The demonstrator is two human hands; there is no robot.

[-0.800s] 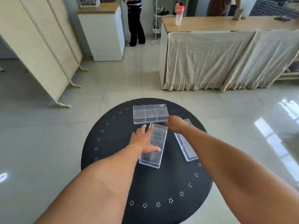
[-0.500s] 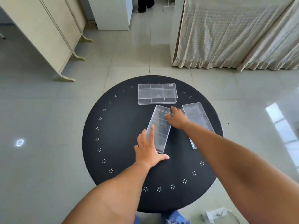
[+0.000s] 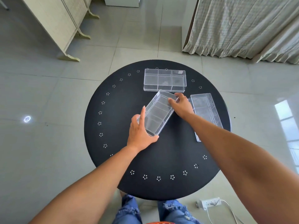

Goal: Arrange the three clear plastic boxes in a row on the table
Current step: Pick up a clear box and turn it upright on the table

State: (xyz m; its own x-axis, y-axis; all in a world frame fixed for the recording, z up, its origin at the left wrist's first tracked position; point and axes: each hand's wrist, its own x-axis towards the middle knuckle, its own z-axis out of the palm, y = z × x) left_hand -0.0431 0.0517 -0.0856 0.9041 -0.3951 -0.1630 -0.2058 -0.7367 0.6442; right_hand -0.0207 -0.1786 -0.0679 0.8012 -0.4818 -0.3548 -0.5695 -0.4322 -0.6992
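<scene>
Three clear plastic boxes with inner dividers are on a round black table (image 3: 113, 120). The middle box (image 3: 159, 112) lies diagonally and looks tilted up off the tabletop. My left hand (image 3: 140, 133) grips its near end, and my right hand (image 3: 181, 105) holds its far right corner. A second box (image 3: 165, 80) lies crosswise at the far side of the table. The third box (image 3: 204, 110) lies lengthwise on the right, partly hidden by my right forearm.
The table's rim carries a ring of small white dot patterns. A folding screen (image 3: 61, 23) stands at the far left, a curtained counter (image 3: 242, 26) at the far right. A white power strip (image 3: 208, 202) with its cable lies on the tiled floor near my right knee.
The camera has tipped down toward the table. My left hand has closed on the middle box's near end, and both hands have raised and turned that box. The other two boxes stayed put.
</scene>
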